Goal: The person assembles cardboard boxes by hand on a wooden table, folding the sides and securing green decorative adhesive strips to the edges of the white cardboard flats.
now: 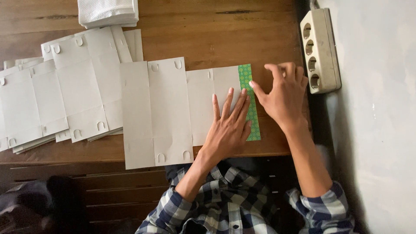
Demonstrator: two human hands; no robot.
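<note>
1 flat grey card (173, 108) lay on the table (225, 39), its green flap (250, 104) at the right end. The left hand (229, 125) pressed it flat, fingers spread; the right hand (284, 93) pinched the flap's edge. A card pile (56, 95) crowded the left, a power strip (320, 50) sat close right.

Counts as observed, head view. Hands: two, a left hand (227, 125) and a right hand (284, 93), both belonging to the person. Flat grey card blank under the hands: one (167, 112), carrying one green patterned strip (250, 102) on its edge. Further grey blanks (65, 91) lay overlapped to the side; exact number could not be told. Power strip (320, 50): one, with four sockets visible. Stack of white folded cloths (108, 12): one. Bench (216, 34): one.
</note>
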